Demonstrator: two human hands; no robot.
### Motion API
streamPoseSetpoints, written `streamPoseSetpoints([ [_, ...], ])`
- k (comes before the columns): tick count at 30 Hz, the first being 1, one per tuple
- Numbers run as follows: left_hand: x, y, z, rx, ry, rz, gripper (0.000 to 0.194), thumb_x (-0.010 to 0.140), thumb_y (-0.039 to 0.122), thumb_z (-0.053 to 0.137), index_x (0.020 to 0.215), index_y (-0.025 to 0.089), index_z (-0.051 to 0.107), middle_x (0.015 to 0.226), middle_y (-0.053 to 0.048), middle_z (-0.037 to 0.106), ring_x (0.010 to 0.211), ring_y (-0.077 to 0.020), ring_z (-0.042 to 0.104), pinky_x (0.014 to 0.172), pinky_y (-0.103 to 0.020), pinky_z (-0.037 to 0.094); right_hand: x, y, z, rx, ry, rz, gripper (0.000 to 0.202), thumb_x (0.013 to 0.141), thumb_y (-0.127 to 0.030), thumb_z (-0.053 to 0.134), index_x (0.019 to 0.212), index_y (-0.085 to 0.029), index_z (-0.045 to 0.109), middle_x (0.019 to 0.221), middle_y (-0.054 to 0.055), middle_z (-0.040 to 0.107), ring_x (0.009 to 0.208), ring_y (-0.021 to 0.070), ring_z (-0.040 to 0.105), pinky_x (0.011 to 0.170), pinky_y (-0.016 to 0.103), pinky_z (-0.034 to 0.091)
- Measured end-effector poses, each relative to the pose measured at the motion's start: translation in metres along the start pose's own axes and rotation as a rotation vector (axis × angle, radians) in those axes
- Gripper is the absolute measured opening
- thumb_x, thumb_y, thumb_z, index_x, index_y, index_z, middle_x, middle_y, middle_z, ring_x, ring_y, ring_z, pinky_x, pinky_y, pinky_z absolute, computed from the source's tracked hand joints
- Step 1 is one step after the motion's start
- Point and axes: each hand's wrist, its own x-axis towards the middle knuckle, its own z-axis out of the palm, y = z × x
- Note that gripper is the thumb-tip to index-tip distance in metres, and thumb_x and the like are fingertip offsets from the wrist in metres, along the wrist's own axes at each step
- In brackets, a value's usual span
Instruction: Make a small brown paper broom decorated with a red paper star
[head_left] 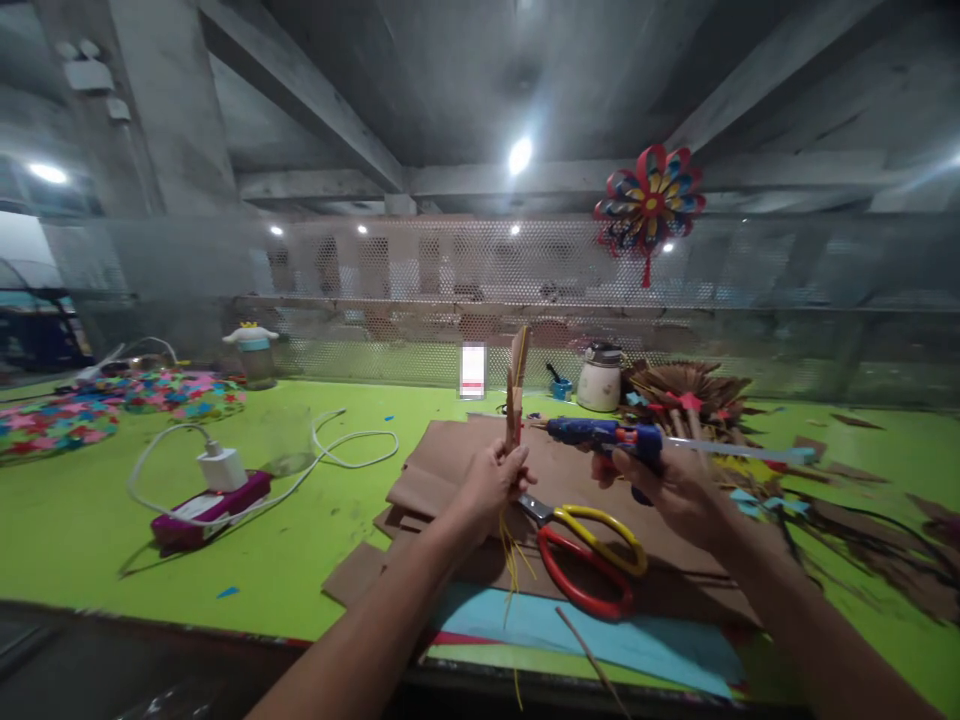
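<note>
My left hand is closed around the lower end of a folded brown paper piece, held upright, with thin yellow strands hanging below the fist. In my right hand is a blue hot glue gun, gripped by its handle. Its nozzle points left toward the paper piece, a short gap away. A clear glue stick sticks out of the gun's back. Under my hands, scissors with one red and one yellow handle lie on brown paper sheets.
A purple power strip with a white charger and cable lies left. Star-covered colourful pieces sit farther left. Brown paper fans and scraps lie right, beside a white jar. Blue paper lies at the front edge.
</note>
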Motion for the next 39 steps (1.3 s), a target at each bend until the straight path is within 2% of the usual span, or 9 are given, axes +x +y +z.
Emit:
streamPoseSetpoints([
  [4, -0.002, -0.001, 0.002, 0.002, -0.047, -0.012, 0.030, 0.071, 0.040, 0.059, 0.076, 0.016, 0.044, 0.060, 0.001, 0.054, 0.046, -0.0044, 0.042, 0.046, -0.017, 0.030, -0.002, 0.003, 0.008, -0.040, -0.036, 0.041, 0.035, 0.085, -0.044, 0.040, 0.076, -0.017, 0.060, 0.072, 0.006, 0.064, 0.066, 0.0169, 0.057, 0.062, 0.026, 0.045],
  [9, -0.005, 0.000, 0.002, 0.022, -0.040, -0.016, 0.027, 0.072, 0.037, 0.059, 0.080, 0.015, 0.047, 0.062, 0.000, 0.054, 0.048, -0.0052, 0.043, 0.049, -0.017, 0.033, -0.006, 0.012, 0.017, -0.168, -0.020, 0.108, 0.034, 0.081, -0.047, 0.044, 0.077, -0.020, 0.063, 0.066, 0.004, 0.065, 0.066, 0.0199, 0.059, 0.058, 0.027, 0.045],
  [16, -0.006, -0.001, 0.004, 0.029, -0.078, -0.037, 0.025, 0.072, 0.038, 0.057, 0.078, 0.016, 0.046, 0.060, 0.001, 0.055, 0.046, -0.0050, 0.043, 0.048, -0.017, 0.031, -0.005, 0.014, 0.018, -0.287, 0.004, 0.142, 0.032, 0.083, -0.044, 0.042, 0.079, -0.019, 0.063, 0.073, 0.005, 0.066, 0.066, 0.0192, 0.060, 0.058, 0.027, 0.043],
  [22, -0.007, -0.001, 0.005, 0.058, -0.115, -0.020, 0.026, 0.072, 0.038, 0.056, 0.077, 0.016, 0.044, 0.058, 0.001, 0.054, 0.044, -0.0049, 0.042, 0.046, -0.016, 0.029, -0.004, 0.015, 0.019, -0.310, 0.037, 0.126, 0.029, 0.080, -0.044, 0.047, 0.069, -0.021, 0.061, 0.062, 0.004, 0.065, 0.060, 0.0197, 0.059, 0.053, 0.026, 0.040],
  [28, -0.008, 0.001, 0.006, 0.053, -0.099, -0.027, 0.027, 0.072, 0.039, 0.055, 0.078, 0.017, 0.042, 0.053, 0.002, 0.054, 0.042, -0.0048, 0.040, 0.045, -0.016, 0.027, -0.004, 0.015, 0.020, -0.322, 0.040, 0.102, 0.030, 0.081, -0.044, 0.044, 0.068, -0.022, 0.058, 0.059, 0.004, 0.063, 0.057, 0.0191, 0.058, 0.051, 0.026, 0.039],
  [39, 0.002, -0.010, 0.004, 0.114, -0.043, -0.035, 0.034, 0.068, 0.048, 0.056, 0.078, 0.017, 0.044, 0.049, 0.002, 0.054, 0.035, -0.0058, 0.039, 0.037, -0.017, 0.023, -0.005, 0.015, 0.020, -0.348, 0.021, 0.163, 0.036, 0.082, -0.050, 0.039, 0.069, -0.020, 0.055, 0.061, 0.006, 0.062, 0.059, 0.0192, 0.057, 0.054, 0.026, 0.040],
])
